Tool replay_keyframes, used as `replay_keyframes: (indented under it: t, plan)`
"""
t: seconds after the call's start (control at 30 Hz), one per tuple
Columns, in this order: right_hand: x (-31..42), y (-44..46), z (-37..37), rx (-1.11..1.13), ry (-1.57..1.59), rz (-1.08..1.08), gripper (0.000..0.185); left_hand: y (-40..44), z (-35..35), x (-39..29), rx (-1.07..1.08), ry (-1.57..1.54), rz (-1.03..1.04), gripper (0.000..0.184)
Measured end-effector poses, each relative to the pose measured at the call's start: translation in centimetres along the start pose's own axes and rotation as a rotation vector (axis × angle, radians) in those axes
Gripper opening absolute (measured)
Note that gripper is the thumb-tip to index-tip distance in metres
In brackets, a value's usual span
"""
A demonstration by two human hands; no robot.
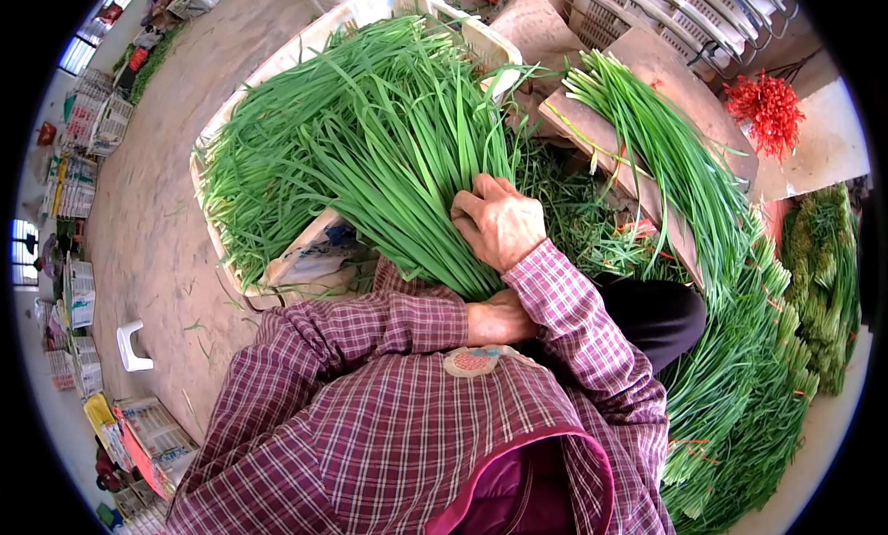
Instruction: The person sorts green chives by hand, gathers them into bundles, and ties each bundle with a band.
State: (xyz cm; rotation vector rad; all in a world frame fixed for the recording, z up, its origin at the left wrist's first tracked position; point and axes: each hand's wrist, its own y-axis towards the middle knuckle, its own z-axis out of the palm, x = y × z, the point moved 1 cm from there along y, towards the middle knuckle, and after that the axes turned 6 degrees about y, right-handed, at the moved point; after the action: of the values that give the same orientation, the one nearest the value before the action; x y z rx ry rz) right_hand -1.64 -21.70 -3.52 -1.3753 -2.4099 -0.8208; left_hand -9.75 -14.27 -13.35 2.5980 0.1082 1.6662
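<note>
A big bunch of long green garlic chives (398, 188) fans out in front of me, its narrow lower end gathered near my lap. Closed on the right edge of this bunch, my right hand (504, 222) has its fingers bent in among the leaves. Lower down, my left hand (504, 315) is at the gathered end of the bunch, crossed over by my right forearm; most of its fingers are hidden. Behind and left of the bunch, a white plastic crate (208, 197) is heaped with more loose chives (268, 137).
On a board (569, 119) to the right lies another chive bunch (657, 133). Red ties (763, 110) hang beyond it. Tied bunches (740, 387) pile up at my right side, with leaf scraps (564, 188) under the board. A white stool (134, 347) stands on the left floor.
</note>
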Motion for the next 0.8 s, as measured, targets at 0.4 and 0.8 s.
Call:
replay_keyframes:
  t: [0.4,0.8]
  plan:
    - [0.5,-2.8,-5.1,0.042,0.475,0.266,0.009,3.0,-0.2,-0.1,-0.147,-1.164,-0.236,0.013]
    - [0.7,-2.3,-3.2,0.200,1.043,0.393,0.013,2.0,0.2,-0.1,-0.328,-0.918,-0.195,0.011]
